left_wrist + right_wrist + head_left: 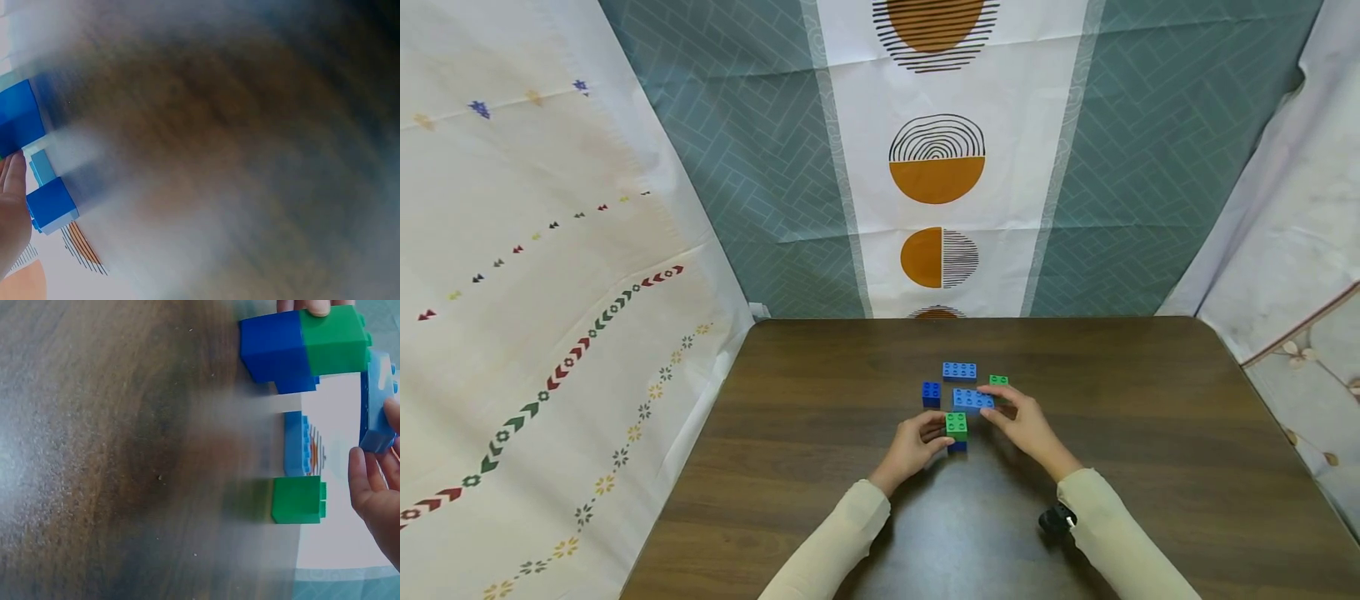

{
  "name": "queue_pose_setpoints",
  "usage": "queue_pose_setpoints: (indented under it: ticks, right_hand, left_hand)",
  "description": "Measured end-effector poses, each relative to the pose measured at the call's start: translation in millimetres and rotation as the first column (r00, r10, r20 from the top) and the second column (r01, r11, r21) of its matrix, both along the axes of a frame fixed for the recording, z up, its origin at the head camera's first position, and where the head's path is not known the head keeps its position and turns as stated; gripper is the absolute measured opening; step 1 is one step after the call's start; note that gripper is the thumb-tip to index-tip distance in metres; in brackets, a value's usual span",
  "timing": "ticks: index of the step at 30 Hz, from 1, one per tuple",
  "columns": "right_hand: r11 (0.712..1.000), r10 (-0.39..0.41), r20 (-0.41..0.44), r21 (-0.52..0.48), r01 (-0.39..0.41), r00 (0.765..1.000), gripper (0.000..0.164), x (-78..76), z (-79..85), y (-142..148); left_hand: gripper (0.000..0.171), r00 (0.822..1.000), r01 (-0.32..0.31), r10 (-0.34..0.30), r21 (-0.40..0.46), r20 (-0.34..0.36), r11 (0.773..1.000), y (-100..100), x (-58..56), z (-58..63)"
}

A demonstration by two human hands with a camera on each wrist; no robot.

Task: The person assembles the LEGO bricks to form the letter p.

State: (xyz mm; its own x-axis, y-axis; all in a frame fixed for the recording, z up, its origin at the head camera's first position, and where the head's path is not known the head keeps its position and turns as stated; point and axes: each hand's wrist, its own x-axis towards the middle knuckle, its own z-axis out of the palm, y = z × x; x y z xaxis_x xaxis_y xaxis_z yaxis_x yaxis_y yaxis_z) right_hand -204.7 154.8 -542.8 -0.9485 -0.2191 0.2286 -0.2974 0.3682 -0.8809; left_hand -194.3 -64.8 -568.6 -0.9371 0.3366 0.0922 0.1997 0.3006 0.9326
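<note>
My left hand (910, 450) pinches a green toy building brick (956, 426) between thumb and fingers. This brick is stacked on a dark blue brick (273, 350), which stands on the table. Just beyond the stack, my right hand (1026, 427) holds a long light blue brick (972, 400) by its right end, thumb on the near side and fingers on the far side. In the right wrist view this long brick (377, 403) is raised off the table, its near end close to the top of the green brick.
Beyond the hands on the brown table (805, 467) stand another dark blue brick (931, 393), a second long light blue brick (959, 371) and a second green brick (998, 380). A patterned cloth (760, 192) hangs behind the table's far edge.
</note>
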Motion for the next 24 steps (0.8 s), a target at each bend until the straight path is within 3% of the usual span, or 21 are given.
queue_pose_setpoints:
  ticks: [18,24]
  right_hand:
    - [0.987,0.161,0.032,-0.019,-0.161,0.986,0.037,13.1,11.0,3.2]
    - [0.974,0.225,0.013,-0.003,-0.225,0.974,0.035,24.8,40.3,-1.1]
  left_hand:
    - [0.035,1.000,0.009,-0.009,0.019,0.002,1.000,-1.7,-0.3,-1.9]
    - [0.035,1.000,0.010,-0.011,0.021,0.011,1.000,-1.9,-0.7,-1.0]
